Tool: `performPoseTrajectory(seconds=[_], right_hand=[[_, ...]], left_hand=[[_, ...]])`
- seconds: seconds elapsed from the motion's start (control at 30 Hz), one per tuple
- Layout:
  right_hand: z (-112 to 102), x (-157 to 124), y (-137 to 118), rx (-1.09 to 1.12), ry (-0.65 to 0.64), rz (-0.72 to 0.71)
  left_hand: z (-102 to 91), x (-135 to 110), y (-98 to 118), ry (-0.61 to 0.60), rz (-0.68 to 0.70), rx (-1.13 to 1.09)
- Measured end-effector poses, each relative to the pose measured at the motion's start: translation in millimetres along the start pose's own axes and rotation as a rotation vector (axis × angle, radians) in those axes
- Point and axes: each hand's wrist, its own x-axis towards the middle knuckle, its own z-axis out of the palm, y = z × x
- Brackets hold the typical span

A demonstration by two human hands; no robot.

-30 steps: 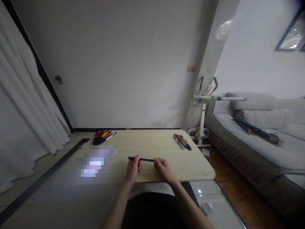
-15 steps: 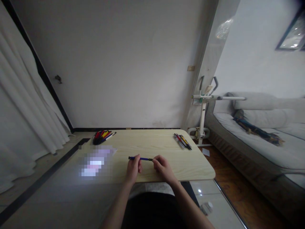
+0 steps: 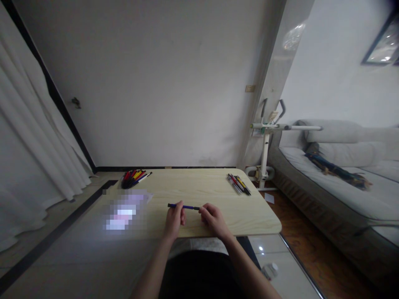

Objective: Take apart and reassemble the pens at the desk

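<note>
A blue pen (image 3: 189,207) with dark ends lies level between my two hands, above the near part of the light wooden table (image 3: 187,185). My left hand (image 3: 175,216) is closed on the pen toward its left end, thumb along the top. At the pen's dark right end, my right hand (image 3: 213,217) pinches it between thumb and fingers. A bunch of several pens (image 3: 134,178), red, yellow, black and white, sits at the table's far left. Another group of several pens (image 3: 238,184) lies side by side at the far right.
A blurred, pixelated bright patch (image 3: 124,211) covers the table's left side. Behind the table rises a pale wall (image 3: 171,104). A white exercise machine (image 3: 265,145) and a grey sofa (image 3: 336,166) stand to the right. A clear bottle (image 3: 269,271) is low at the right.
</note>
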Motion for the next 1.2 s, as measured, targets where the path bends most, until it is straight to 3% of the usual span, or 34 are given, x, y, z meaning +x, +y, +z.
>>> performPoseTrajectory(seconds=[0.83, 1.2], right_hand=[[1.5, 0.0, -0.2, -0.073, -0.038, 0.014], [1.8, 0.5, -1.9, -0.068, 0.015, -0.013]], left_hand=[[0.1, -0.4, 1.2, 0.0, 0.025, 0.018], [1.1, -2.1, 3.3, 0.011, 0.044, 0.014]])
